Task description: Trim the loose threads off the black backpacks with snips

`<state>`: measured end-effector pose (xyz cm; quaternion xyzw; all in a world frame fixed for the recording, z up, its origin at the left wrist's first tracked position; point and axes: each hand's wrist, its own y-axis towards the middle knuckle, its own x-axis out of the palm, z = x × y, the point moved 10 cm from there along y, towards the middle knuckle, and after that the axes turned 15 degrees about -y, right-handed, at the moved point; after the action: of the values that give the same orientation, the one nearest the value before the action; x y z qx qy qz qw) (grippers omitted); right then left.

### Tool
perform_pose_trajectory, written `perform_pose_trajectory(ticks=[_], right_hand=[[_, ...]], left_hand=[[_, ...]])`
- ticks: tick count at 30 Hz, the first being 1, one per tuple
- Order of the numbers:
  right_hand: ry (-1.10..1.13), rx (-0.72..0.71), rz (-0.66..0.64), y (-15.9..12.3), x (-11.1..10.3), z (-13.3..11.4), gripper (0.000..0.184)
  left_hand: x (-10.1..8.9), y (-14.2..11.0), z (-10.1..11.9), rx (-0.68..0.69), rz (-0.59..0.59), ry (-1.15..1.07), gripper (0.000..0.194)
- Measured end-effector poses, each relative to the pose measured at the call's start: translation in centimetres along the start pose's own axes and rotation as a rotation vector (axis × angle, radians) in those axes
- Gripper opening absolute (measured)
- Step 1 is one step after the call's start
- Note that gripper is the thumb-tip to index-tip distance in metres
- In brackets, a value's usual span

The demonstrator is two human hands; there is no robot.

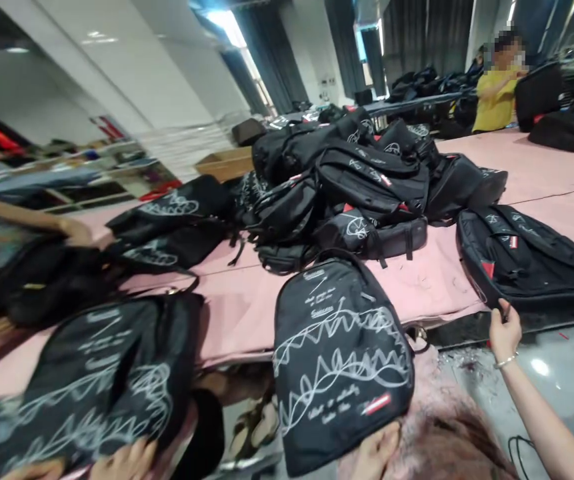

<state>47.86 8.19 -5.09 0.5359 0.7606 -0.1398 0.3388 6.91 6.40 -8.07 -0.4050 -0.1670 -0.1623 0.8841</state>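
A black backpack (337,347) with white scribbled lines, lettering and a small red-and-white label leans against the table edge in front of me. My left hand (379,448) grips its lower edge, fingers closed. Out to the right, my right hand (507,337), with a bracelet at the wrist, is closed around something small and dark that I cannot make out. It is close to the front corner of another black backpack (541,257), which lies strap side up on the pink table (447,270). My lap shows patterned pink cloth.
Black backpacks (367,173) are heaped mid-table, a cardboard box (224,163) behind them. At left, a co-worker's hands (124,460) hold another scribbled backpack (101,373); beyond, a blurred arm is beside a black bag (49,280). A person in yellow (497,100) stands far right.
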Motion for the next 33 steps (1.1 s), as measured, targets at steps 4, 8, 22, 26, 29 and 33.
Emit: perform_pose_trajectory(ticks=[4, 8, 22, 26, 29, 33], right_hand=[[0.042, -0.265, -0.332, -5.3, 4.9, -5.3, 0.043], [0.063, -0.488, -0.616, -9.4, 8.6, -11.2, 0.034], [-0.338, -0.643, -0.895, -15.8, 22.6, -26.2, 0.025], [-0.301, -0.548, -0.884, -14.6, 22.7, -25.7, 0.024], [-0.158, -0.489, -0.911, -13.6, 20.9, -25.4, 0.025], [0.169, -0.392, -1.024, -13.4, 16.8, -25.6, 0.037]], left_hand=[[2.7, -2.0, 2.2, 0.094, -0.156, 0.408, 0.044], [4.8, -6.8, 7.6, 0.119, -0.475, 0.441, 0.040], [-21.7, 2.3, 25.7, 0.730, 0.807, 0.196, 0.031], [-21.5, 3.0, 25.2, 0.743, 0.749, 0.118, 0.034], [-20.7, 2.7, 25.1, 0.738, 0.641, 0.034, 0.042], [-18.5, 1.7, 25.9, 0.771, 0.510, -0.036, 0.044]])
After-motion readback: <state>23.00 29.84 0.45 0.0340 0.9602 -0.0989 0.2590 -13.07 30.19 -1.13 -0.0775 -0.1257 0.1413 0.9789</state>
